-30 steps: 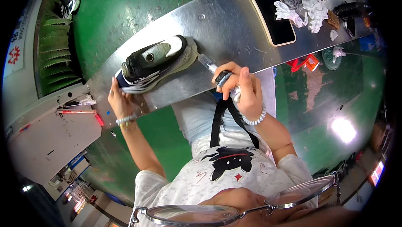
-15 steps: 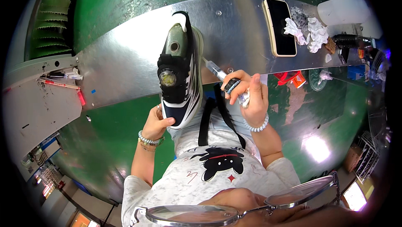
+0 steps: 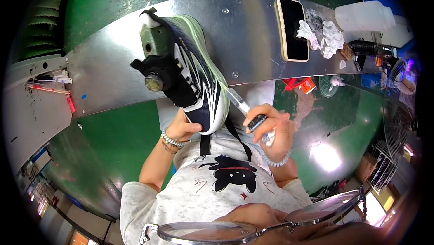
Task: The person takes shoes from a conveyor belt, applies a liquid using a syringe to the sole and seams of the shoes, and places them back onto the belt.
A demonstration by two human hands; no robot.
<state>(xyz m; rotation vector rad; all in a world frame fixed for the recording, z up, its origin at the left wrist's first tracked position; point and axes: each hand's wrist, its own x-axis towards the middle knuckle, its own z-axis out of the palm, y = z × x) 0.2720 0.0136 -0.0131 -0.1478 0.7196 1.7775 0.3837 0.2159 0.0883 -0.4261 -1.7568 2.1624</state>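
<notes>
A navy, white and pale green sneaker (image 3: pixel 210 80) lies tilted on its side across the near edge of the metal bench, toe toward me. A green shoe last (image 3: pixel 156 42) fills its opening. My left hand (image 3: pixel 181 128) grips the toe, thumb on top and the other fingers hidden underneath. In my right hand (image 3: pixel 276 129) is a clear syringe (image 3: pixel 238 101), its tip at the sole edge near the forefoot. A dark band shows between those fingers, and a crumpled white scrap (image 3: pixel 270 137) sticks out of the same hand.
On the metal bench (image 3: pixel 253 32) lie a phone (image 3: pixel 294 30), crumpled white tissues (image 3: pixel 333 40) and a translucent plastic bottle (image 3: pixel 364 16). A grey surface (image 3: pixel 40 109) at left holds several pens. An orange-red item (image 3: pixel 307 85) sits below the bench at right.
The sneaker has turned, its heel swinging left and its sole side facing right. My right hand has brought the syringe tip along the sole edge, nearer the toe.
</notes>
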